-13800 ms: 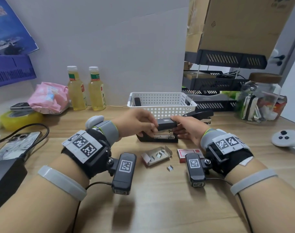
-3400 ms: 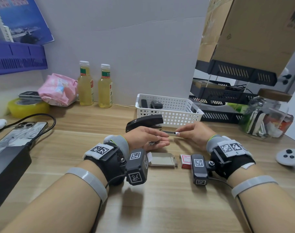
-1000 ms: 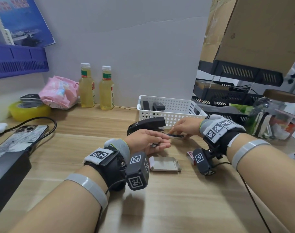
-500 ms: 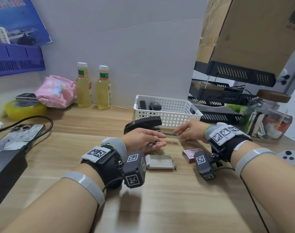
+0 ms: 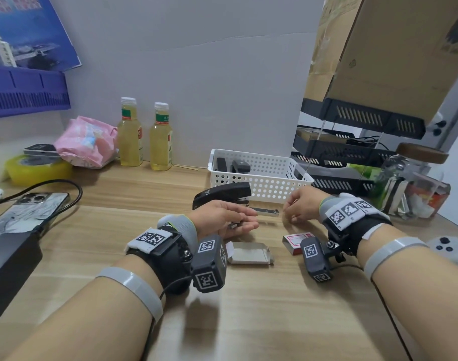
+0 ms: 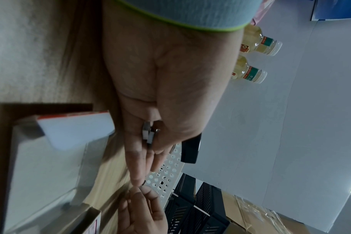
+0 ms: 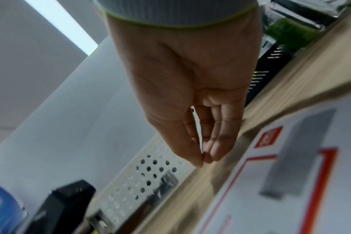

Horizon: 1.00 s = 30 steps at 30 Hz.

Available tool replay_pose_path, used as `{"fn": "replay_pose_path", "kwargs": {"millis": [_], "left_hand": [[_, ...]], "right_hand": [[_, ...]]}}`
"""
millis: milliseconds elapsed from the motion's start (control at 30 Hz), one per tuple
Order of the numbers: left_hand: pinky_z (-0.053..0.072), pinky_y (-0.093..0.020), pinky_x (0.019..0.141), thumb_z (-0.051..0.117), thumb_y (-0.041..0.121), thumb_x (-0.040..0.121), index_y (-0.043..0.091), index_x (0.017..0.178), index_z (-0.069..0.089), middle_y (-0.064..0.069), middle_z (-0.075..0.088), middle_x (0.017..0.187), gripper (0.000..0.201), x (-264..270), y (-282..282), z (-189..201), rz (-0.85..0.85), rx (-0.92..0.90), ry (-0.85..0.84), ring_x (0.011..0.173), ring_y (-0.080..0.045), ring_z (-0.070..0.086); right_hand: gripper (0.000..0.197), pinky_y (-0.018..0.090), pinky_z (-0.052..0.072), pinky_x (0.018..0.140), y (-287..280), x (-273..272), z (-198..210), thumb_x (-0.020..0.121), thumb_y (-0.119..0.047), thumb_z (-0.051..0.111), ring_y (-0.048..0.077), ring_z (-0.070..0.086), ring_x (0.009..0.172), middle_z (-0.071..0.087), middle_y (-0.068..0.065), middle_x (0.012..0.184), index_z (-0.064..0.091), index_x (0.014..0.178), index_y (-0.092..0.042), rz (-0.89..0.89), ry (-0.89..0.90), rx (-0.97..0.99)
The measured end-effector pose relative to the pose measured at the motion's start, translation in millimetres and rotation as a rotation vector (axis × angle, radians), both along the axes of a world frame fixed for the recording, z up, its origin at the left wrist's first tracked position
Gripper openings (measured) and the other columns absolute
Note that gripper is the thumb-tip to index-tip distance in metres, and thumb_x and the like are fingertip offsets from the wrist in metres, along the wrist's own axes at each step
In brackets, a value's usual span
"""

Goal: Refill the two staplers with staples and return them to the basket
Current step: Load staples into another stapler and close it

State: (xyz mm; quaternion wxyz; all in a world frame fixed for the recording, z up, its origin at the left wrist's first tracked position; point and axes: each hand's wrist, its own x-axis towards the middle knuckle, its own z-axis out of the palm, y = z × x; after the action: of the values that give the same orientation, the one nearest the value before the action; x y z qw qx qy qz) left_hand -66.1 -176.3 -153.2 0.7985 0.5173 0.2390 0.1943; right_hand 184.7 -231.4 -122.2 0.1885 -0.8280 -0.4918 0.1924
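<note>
My left hand grips a black stapler just above the desk, in front of the white basket. Its black top is swung up and its metal rail sticks out to the right. In the left wrist view my fingers curl round the stapler's metal part. My right hand hovers just right of the rail tip without touching it, its fingers loosely together and holding nothing I can see. A second black stapler lies in the basket.
An open staple tray and its red-and-white sleeve lie on the desk below my hands. Two bottles stand at the back. A glass jar, black trays and a controller are to the right. A phone lies at the left.
My right hand has let go at the stapler's rail and drawn back a little to the right. The left hand still holds the stapler in the same place.
</note>
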Motion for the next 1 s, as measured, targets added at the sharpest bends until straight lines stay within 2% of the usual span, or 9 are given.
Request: {"fn": "replay_pose_path", "kwargs": {"millis": [67, 133, 233, 400, 500, 600, 700, 833, 1000], "left_hand": [[0.055, -0.036, 0.090, 0.043, -0.011, 0.097, -0.010, 0.110, 0.065, -0.025, 0.070, 0.103, 0.025, -0.3, 0.2, -0.3, -0.002, 0.008, 0.008, 0.106, -0.031, 0.067], [0.055, -0.037, 0.090, 0.043, -0.011, 0.097, -0.009, 0.108, 0.066, -0.025, 0.070, 0.103, 0.025, -0.1, 0.0, -0.6, -0.003, 0.010, 0.011, 0.107, -0.032, 0.067], [0.055, -0.035, 0.090, 0.044, -0.012, 0.096, -0.011, 0.110, 0.065, -0.026, 0.069, 0.106, 0.025, 0.2, -1.1, -0.2, 0.004, 0.008, 0.006, 0.103, -0.030, 0.069], [0.056, -0.034, 0.089, 0.041, -0.013, 0.097, -0.014, 0.115, 0.061, -0.025, 0.069, 0.104, 0.027, -0.2, -2.8, 0.2, 0.017, -0.006, -0.016, 0.098, -0.029, 0.070], [0.056, -0.034, 0.089, 0.040, -0.014, 0.096, -0.016, 0.116, 0.059, -0.026, 0.068, 0.103, 0.028, 0.6, -3.4, -0.9, 0.029, -0.023, -0.039, 0.097, -0.030, 0.070], [0.056, -0.034, 0.088, 0.040, -0.014, 0.097, -0.016, 0.117, 0.059, -0.026, 0.068, 0.104, 0.028, 0.0, -3.6, 0.0, 0.023, -0.022, -0.036, 0.096, -0.030, 0.071], [0.056, -0.034, 0.088, 0.040, -0.014, 0.096, -0.016, 0.117, 0.059, -0.026, 0.068, 0.105, 0.028, -0.3, -4.3, 0.8, 0.025, -0.025, -0.039, 0.098, -0.030, 0.070], [0.057, -0.033, 0.087, 0.040, -0.014, 0.097, -0.016, 0.117, 0.059, -0.025, 0.068, 0.104, 0.028, 0.0, -4.2, 0.5, 0.026, -0.035, -0.042, 0.097, -0.030, 0.070], [0.056, -0.034, 0.089, 0.040, -0.014, 0.096, -0.014, 0.112, 0.062, -0.024, 0.070, 0.100, 0.027, -0.1, -3.7, -0.2, 0.022, -0.030, -0.038, 0.098, -0.030, 0.070]], "right_hand": [[0.010, 0.029, 0.061, 0.068, -7.0, 0.0, -2.0, 0.078, 0.003, 0.073, 0.016, 0.068, 0.064, 0.073, 0.009, 0.074, 0.071, 0.076, -0.006, -0.027, 0.195, 0.149], [0.015, 0.022, 0.057, 0.060, -14.0, -6.3, -2.2, 0.083, 0.010, 0.065, 0.015, 0.062, 0.059, 0.062, 0.011, 0.071, 0.064, 0.077, -0.003, -0.028, 0.501, 0.340], [0.015, 0.020, 0.057, 0.063, -20.8, -16.4, -1.3, 0.089, 0.010, 0.061, 0.014, 0.062, 0.062, 0.062, 0.008, 0.073, 0.065, 0.082, -0.003, 0.021, 0.701, 0.509], [0.006, 0.022, 0.060, 0.072, -20.5, -29.7, -2.8, 0.084, 0.012, 0.068, 0.021, 0.068, 0.076, 0.068, 0.013, 0.079, 0.070, 0.088, 0.007, 0.066, 0.710, 0.550], [0.010, 0.023, 0.061, 0.072, -21.0, -31.2, -6.3, 0.081, 0.013, 0.072, 0.021, 0.069, 0.074, 0.069, 0.015, 0.079, 0.070, 0.090, 0.010, 0.073, 0.699, 0.586], [0.008, 0.020, 0.057, 0.064, -20.7, -29.1, -11.2, 0.082, 0.005, 0.075, 0.017, 0.068, 0.070, 0.071, 0.011, 0.075, 0.073, 0.089, 0.002, 0.065, 0.629, 0.555], [0.005, 0.023, 0.044, 0.065, -17.1, -22.7, -17.5, 0.079, -0.011, 0.081, 0.010, 0.061, 0.070, 0.072, -0.001, 0.073, 0.079, 0.082, -0.014, 0.064, 0.472, 0.483], [0.006, 0.019, 0.038, 0.065, -12.0, -19.2, -22.4, 0.077, -0.014, 0.084, -0.004, 0.057, 0.059, 0.074, -0.004, 0.077, 0.080, 0.082, -0.014, 0.074, 0.392, 0.485], [0.005, 0.022, 0.039, 0.066, -9.5, -19.8, -24.9, 0.079, -0.013, 0.083, -0.007, 0.052, 0.049, 0.072, -0.010, 0.065, 0.079, 0.076, -0.015, 0.078, 0.329, 0.440]]}}
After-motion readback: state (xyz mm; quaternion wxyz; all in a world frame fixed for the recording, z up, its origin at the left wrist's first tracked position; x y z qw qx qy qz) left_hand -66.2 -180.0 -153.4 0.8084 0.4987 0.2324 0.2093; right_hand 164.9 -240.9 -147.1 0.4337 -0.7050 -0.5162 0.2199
